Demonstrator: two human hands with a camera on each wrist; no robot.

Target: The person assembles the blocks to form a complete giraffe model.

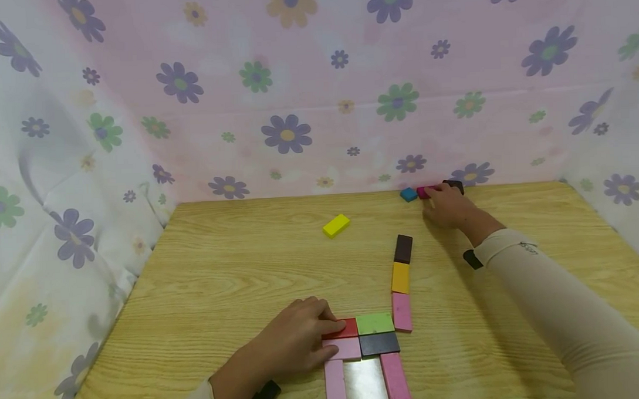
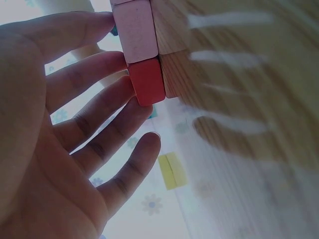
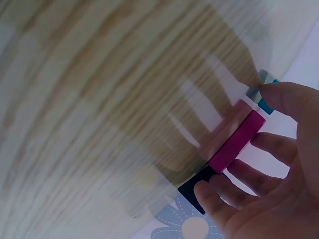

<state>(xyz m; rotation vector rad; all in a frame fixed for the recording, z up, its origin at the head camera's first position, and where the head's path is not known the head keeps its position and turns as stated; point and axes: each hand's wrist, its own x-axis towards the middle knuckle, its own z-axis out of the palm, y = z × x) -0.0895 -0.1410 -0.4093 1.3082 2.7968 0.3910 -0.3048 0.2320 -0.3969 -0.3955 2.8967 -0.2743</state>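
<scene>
On the table in the head view, my left hand rests against the left ends of a red block and a light pink block. Its thumb touches the pink one and its fingers reach the red one, spread apart in the left wrist view. At the back edge, my right hand touches a magenta block, fingers spread along it. Beside that block lie a blue block, near the thumb, and a black block, near the outer fingers. The fingers partly cover the magenta block in the head view.
Green and dark grey blocks adjoin the red and pink ones. Upright pink blocks run below. A curved row of dark brown, orange and pink blocks extends backward. A yellow block lies apart.
</scene>
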